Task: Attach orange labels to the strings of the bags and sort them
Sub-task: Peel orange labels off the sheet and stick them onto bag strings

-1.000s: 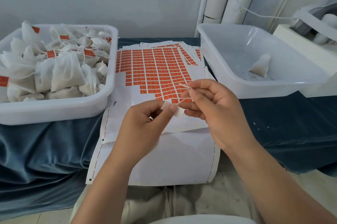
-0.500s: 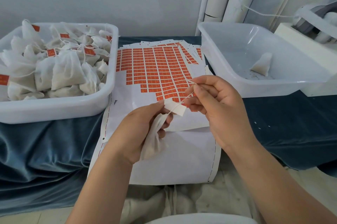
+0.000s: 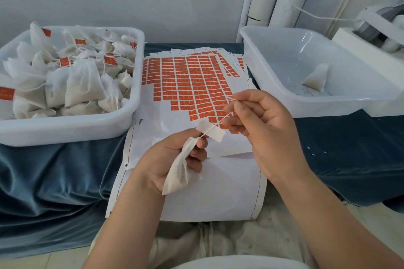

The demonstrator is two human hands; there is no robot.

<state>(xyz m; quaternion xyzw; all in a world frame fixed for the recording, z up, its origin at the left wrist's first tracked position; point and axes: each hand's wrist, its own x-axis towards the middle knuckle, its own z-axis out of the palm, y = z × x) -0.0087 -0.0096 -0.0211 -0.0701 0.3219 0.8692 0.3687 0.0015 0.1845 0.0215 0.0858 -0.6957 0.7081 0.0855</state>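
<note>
Labelling stands at the folding stage, by my judgement.

Head view, the only one:
- The left hand has its fingers curled round the neck of a small white bag. The bag's body hangs toward six o'clock.
- The right hand, at three o'clock of the left, pinches the far end of the string between thumb and finger. The string runs taut between the two hands.
- One label lies across the string just beside the left fingertips. It is unfolded, with its pale side up.
- The label sheet lies at twelve o'clock on the blue cloth.
- The left tub, at ten o'clock, holds many bags that carry orange tags.
- The right tub, at two o'clock, holds a lone bag.

Recommendations:
- Hold the string tight and centred on the label.
- Fold the two halves together squarely so the edges meet, then press along the string to seat the adhesive.
- A slack string or a skewed fold is likely to leave sticky margin exposed.
- The finished bag probably belongs in the left tub.
</note>
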